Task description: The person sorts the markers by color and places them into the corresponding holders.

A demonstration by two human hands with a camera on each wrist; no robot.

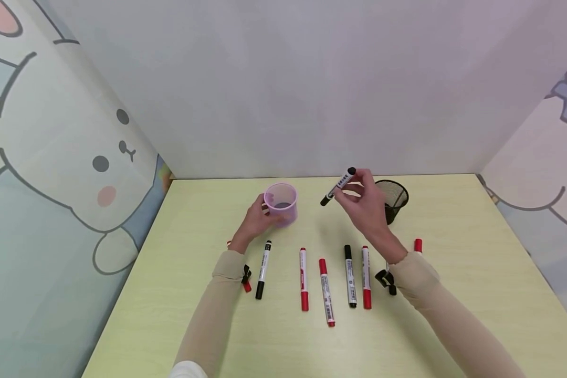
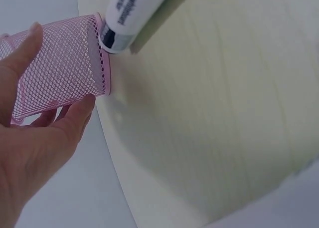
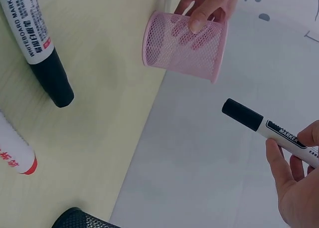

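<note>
My left hand holds a pink mesh pen cup at the back of the table, thumb on one side and fingers on the other. In the left wrist view the fingers and thumb wrap the mesh wall of the cup. My right hand pinches a black-capped whiteboard marker in the air, to the right of the cup and tilted. Its black cap points toward the cup in the right wrist view, with thumb and fingers on the white barrel.
A black mesh pen cup stands behind the right wrist. Several markers lie across the table in front, among them a black one, a red one and another black one. A red cap shows beside the right sleeve.
</note>
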